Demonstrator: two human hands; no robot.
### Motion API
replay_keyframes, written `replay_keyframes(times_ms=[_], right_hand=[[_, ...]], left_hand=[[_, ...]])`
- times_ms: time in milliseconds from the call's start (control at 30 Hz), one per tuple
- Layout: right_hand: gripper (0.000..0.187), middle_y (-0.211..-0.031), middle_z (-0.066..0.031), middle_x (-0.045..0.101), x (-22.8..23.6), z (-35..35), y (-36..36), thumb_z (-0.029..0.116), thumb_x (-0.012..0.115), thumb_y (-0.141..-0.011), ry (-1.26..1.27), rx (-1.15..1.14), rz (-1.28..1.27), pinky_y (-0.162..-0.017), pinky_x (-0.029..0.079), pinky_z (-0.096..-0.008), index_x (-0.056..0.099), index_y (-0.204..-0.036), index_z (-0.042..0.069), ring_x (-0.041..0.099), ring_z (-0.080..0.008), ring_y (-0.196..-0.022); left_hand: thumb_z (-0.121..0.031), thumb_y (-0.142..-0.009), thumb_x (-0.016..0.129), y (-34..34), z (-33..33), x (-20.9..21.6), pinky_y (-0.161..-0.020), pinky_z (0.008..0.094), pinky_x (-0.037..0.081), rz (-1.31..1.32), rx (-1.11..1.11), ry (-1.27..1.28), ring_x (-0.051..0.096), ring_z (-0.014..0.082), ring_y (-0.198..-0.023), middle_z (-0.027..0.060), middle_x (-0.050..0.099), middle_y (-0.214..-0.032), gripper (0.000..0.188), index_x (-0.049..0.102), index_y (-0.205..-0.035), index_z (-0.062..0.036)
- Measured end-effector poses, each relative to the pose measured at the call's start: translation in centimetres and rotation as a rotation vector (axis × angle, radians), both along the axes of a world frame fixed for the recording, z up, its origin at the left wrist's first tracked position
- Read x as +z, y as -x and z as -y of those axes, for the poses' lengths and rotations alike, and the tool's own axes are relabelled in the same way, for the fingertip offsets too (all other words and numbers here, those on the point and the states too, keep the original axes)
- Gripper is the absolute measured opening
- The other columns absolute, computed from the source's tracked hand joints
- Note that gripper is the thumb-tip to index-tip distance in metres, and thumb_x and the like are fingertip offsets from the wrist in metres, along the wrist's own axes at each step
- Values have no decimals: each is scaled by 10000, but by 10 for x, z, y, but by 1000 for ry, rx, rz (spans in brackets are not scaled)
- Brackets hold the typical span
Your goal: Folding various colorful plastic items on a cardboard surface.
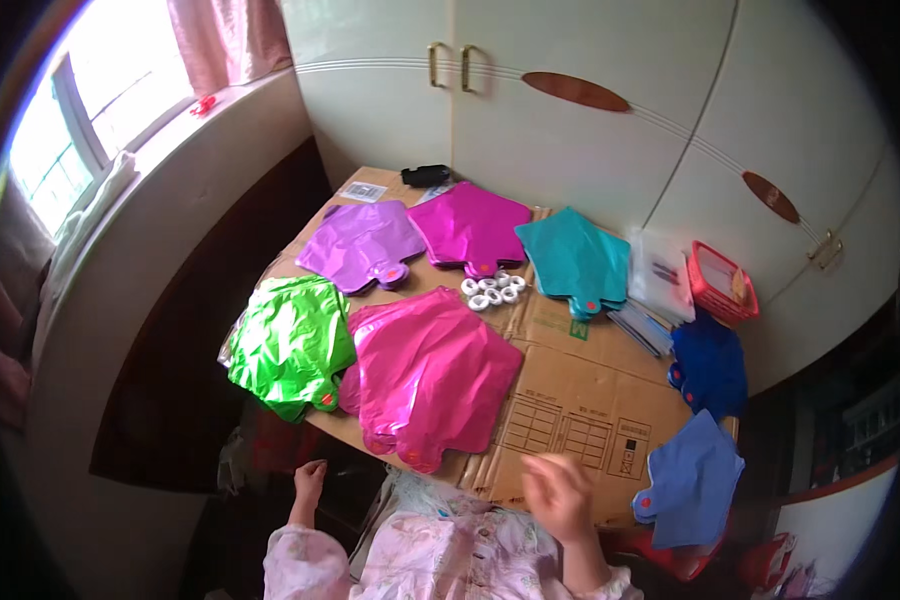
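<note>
My left hand (310, 481) hangs off the table's near edge, below the green foil piece, fingers curled together; whatever they may hold is hidden. My right hand (558, 493) is over the near edge of the cardboard, its half-curled fingers smeared by motion. Between and beyond my hands lies a large pink flat foil balloon (435, 370) on a stack. Around it are flat foil balloons in bright green (288, 340), lilac (360, 240), magenta (470, 225) and teal (577, 255), each with a tab bearing a red dot. A light blue one (692, 480) lies right of my right hand.
Printed cardboard (560, 385) covers the table. Several small white rings (492, 291) sit mid-table. To the right are a clear plastic bag (660, 272), a red basket (722, 282) and dark blue foil pieces (710, 362). A black object (426, 176) lies by the white cupboard (560, 140).
</note>
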State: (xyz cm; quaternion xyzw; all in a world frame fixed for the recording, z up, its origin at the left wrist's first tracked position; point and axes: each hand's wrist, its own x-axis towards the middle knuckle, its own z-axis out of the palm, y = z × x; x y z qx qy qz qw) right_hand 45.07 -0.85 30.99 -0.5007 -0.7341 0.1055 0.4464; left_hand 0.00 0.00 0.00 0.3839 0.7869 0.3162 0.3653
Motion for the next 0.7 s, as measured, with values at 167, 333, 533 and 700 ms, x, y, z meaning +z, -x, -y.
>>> replay_keyframes(times_ms=[167, 333, 533, 700], right_hand=[[300, -998, -85, 633, -6, -56, 68, 166, 694, -788, 11, 252, 151, -803, 493, -356, 628, -1051, 37, 606, -227, -888], [420, -1081, -109, 625, -27, -87, 123, 305, 711, -763, -37, 271, 422, -876, 469, -357, 612, -1055, 20, 584, -243, -1014], [294, -906, -72, 618, -55, -96, 142, 298, 716, -728, -172, 160, 485, -733, 534, -293, 592, -848, 60, 611, -210, -906], [188, -864, -75, 620, -47, -92, 141, 235, 659, -764, -137, 171, 413, -716, 543, -292, 577, -794, 69, 625, -206, -865]], left_hand=[[-211, -748, 720, 13, 16, -60, -800, 378, 519, -192, 159, 159, 684, 265, -865, 150, 708, -899, 276, 719, -955, -29], [-165, -757, 641, 41, 12, -115, -889, 398, 499, -443, -351, 437, 626, 360, -1030, 277, 624, -1092, 405, 612, -1093, 58], [-177, -800, 599, 53, 19, -107, -849, 383, 510, -162, -559, 554, 635, 327, -985, 234, 641, -1054, 340, 622, -1071, 26], [-206, -833, 569, 45, 45, -106, -816, 367, 516, -176, -777, 784, 642, 293, -948, 195, 653, -1027, 306, 634, -1054, -5]])
